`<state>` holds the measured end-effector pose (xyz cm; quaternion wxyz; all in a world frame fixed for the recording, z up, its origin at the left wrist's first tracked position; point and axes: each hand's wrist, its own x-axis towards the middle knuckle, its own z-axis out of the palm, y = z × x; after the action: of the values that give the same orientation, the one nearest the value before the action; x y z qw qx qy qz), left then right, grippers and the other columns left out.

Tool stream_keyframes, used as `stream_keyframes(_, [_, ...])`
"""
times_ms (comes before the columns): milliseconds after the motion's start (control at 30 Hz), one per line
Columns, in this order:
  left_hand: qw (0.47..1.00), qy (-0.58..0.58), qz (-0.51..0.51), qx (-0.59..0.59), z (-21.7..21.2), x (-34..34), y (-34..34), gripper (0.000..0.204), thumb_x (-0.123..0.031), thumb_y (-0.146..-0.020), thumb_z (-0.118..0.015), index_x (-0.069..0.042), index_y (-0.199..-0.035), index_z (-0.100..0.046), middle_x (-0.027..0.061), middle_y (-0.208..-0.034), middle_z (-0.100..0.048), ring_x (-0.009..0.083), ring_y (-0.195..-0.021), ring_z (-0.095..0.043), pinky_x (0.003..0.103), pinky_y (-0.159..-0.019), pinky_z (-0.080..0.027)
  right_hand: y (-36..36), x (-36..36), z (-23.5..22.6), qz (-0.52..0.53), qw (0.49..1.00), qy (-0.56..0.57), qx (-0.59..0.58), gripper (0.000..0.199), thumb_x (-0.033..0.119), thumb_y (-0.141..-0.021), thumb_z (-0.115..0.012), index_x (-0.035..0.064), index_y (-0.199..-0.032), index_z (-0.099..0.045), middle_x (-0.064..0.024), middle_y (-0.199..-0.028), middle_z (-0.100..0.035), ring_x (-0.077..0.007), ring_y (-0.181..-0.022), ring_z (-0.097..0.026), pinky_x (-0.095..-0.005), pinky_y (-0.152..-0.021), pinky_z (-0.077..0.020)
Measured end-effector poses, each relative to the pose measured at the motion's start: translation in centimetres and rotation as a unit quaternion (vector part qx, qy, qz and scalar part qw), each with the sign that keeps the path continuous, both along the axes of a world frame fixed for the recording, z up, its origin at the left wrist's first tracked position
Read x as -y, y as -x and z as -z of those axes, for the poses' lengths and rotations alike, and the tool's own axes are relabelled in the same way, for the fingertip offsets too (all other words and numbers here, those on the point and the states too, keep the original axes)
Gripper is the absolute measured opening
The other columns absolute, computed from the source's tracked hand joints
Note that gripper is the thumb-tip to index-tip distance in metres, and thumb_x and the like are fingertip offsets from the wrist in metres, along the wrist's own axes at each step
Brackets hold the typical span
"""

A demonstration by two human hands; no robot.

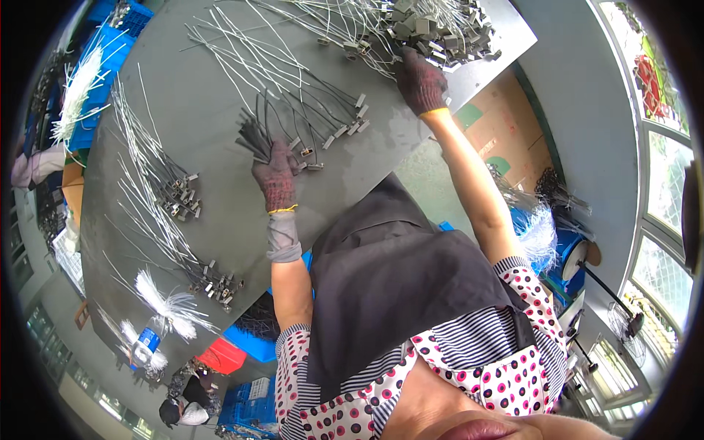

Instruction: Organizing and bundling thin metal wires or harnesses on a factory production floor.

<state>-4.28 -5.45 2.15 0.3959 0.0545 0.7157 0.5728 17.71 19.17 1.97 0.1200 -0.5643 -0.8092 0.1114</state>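
My left hand (276,176), in a dark red-grey knitted glove, is closed round a bundle of short black tubes (253,138) that fan out past the fingers. Beside it on the grey table lies a loose spread of white wires with black sleeves and small metal-cased ends (342,133). My right hand (421,84), gloved alike, reaches to the near edge of a big heap of metal-ended wires (433,29). Its fingers are curled against the heap; what they grip, if anything, is hidden.
Two more wire bunches (172,194) (213,282) lie along the table's (220,183) left side. Bundles of white strands (172,304) stand at its lower left corner. Blue crates (246,403) and a red bin (221,356) are below left. Cardboard (506,117) lies under the right edge. Another person (191,400) sits beyond.
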Motion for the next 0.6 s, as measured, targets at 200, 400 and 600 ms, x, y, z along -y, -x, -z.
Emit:
stream_keyframes(200, [0.993, -0.087, -0.019, 0.08, -1.1, -1.1, -1.7, 0.029, -0.027, -0.089, -0.077, 0.001, -0.092, -0.068, 0.0054, -0.075, -0.066, 0.0116, -0.055, -0.059, 0.028, -0.051, -0.05, 0.3, -2.1, 1.7, -0.064, 0.991, 0.01, 0.116, 0.018, 0.02, -0.084, -0.062, 0.0036, -0.09, -0.066, -0.0226, -0.085, -0.069, -0.0424, -0.078, -0.068, -0.0516, -0.062, -0.0517])
stream_keyframes(400, [0.988, -0.08, 0.034, 0.128, -0.9, -1.6, -3.4, 0.027, -0.025, -0.089, -0.076, 0.0, -0.096, -0.069, 0.0047, -0.079, -0.068, 0.0107, -0.059, -0.059, 0.028, -0.053, -0.05, 1.1, -0.7, -3.1, 0.022, 0.994, 0.099, 0.03, 0.025, 0.036, -0.08, -0.064, 0.0163, -0.094, -0.072, -0.012, -0.094, -0.071, -0.0355, -0.093, -0.068, -0.0449, -0.078, -0.0519])
stream_keyframes(600, [0.937, -0.117, 0.112, 0.311, 2.9, -3.8, -5.7, 0.023, -0.021, -0.093, -0.071, -0.001, -0.105, -0.07, 0.0064, -0.088, -0.069, 0.0119, -0.068, -0.062, 0.029, -0.059, -0.054, -4.1, 2.7, -3.1, -0.034, 0.986, 0.061, -0.149, 0.028, 0.028, -0.08, -0.064, 0.0126, -0.101, -0.074, -0.0108, -0.099, -0.073, -0.0328, -0.092, -0.069, -0.0442, -0.083, -0.0532])
